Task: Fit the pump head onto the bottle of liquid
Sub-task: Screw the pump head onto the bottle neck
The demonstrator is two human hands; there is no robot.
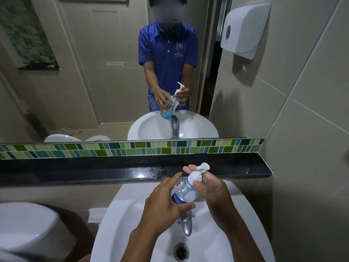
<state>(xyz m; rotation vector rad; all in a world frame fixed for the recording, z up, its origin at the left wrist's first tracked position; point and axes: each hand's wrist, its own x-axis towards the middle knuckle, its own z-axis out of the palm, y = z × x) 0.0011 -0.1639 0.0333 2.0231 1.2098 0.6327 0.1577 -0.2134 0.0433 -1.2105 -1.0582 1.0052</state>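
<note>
Above the sink [130,208], the left hand [164,203] wraps its fingers round the tilted bottle [184,193]; the right hand [211,188] pinches the pump head [196,175] at its neck. A crooked collar could cross-thread, spilling liquid

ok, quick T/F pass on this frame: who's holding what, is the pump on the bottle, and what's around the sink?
1. The left hand grips the bottle by its body. True.
2. The pump head lies on the black ledge. False: it sits at the bottle's neck, with the right hand around it.
3. The bottle is held over the white sink. True.
4. The bottle stands upright in the basin. False: it is held tilted in the air, above the tap.
5. Water drops lie on the black ledge behind the sink. True.
6. The wall dispenser is green. False: it is white.
</note>
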